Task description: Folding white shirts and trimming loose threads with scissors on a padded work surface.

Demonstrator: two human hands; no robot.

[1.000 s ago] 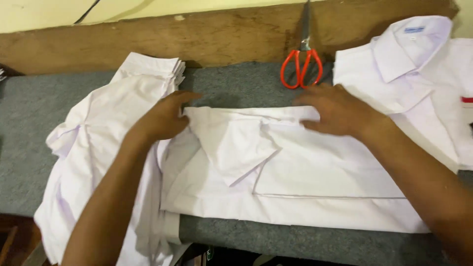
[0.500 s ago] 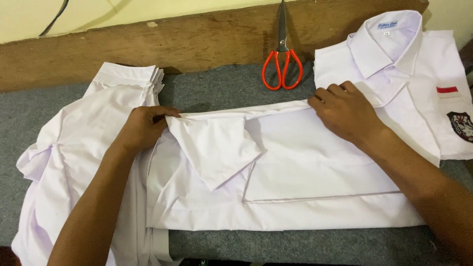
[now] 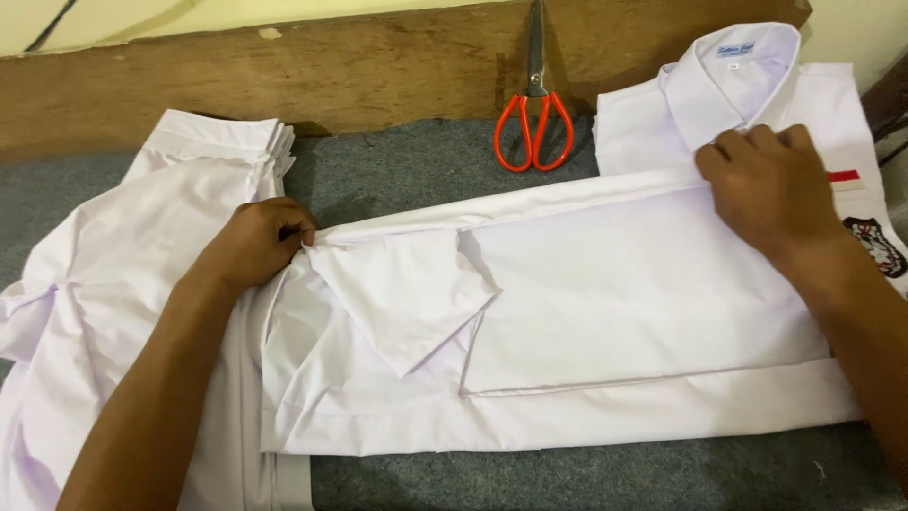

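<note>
Across the grey mat (image 3: pixel 426 170), a white shirt (image 3: pixel 605 303) is stretched flat: its nine-o'clock edge is pinched in the left hand (image 3: pixel 253 241), while the right hand (image 3: pixel 771 185) presses open at two o'clock, keeping the fold taut. Scissors (image 3: pixel 534 123) lie at twelve.

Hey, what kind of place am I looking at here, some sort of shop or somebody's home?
Probably a tailoring or laundry folding table, though a home is possible. A grey felt-covered table carries several white shirts: one being folded, a folded one, a pile, plus orange-handled scissors against a wooden board.
</note>
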